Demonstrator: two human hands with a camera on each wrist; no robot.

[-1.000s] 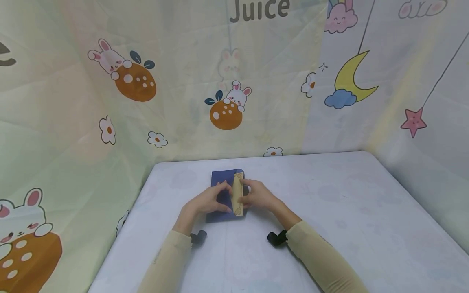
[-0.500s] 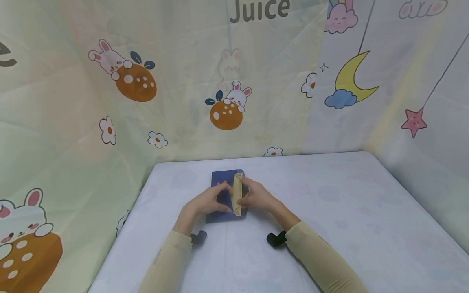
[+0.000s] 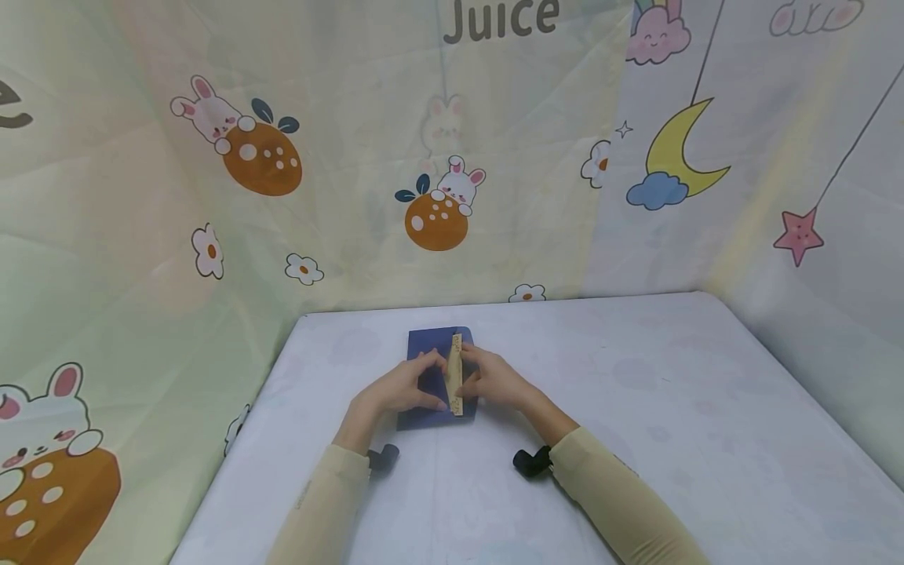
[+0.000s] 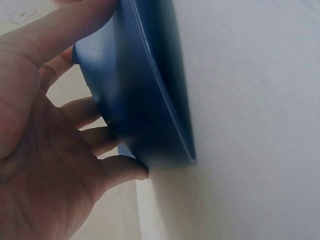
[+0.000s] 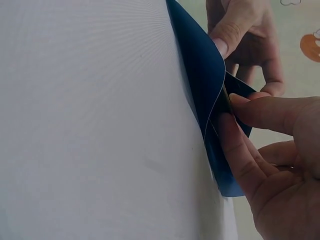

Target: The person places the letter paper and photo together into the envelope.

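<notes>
A dark blue paper envelope (image 3: 425, 340) lies on the table, its open side bowed apart to the right. My left hand (image 3: 402, 384) holds it with thumb and fingertips on the bowed edges; the left wrist view shows the curved blue wall (image 4: 132, 95) between thumb and fingers. A cream card (image 3: 455, 378) with gold patterned ends stands partly in the opening, its inner part hidden by the blue paper. My right hand (image 3: 500, 378) pinches the card's outer edge between thumb and fingers. In the right wrist view, those fingers (image 5: 245, 160) reach right into the envelope's mouth.
The white-covered table (image 3: 636, 408) extends on both sides of the envelope. A printed cloth backdrop (image 3: 353, 196) rises behind it. Black wrist devices (image 3: 531, 462) stick out from both cream sleeves (image 3: 621, 494).
The right hand has moved slightly left with the card, and a narrower strip of it shows outside the envelope. The left hand has kept its place.
</notes>
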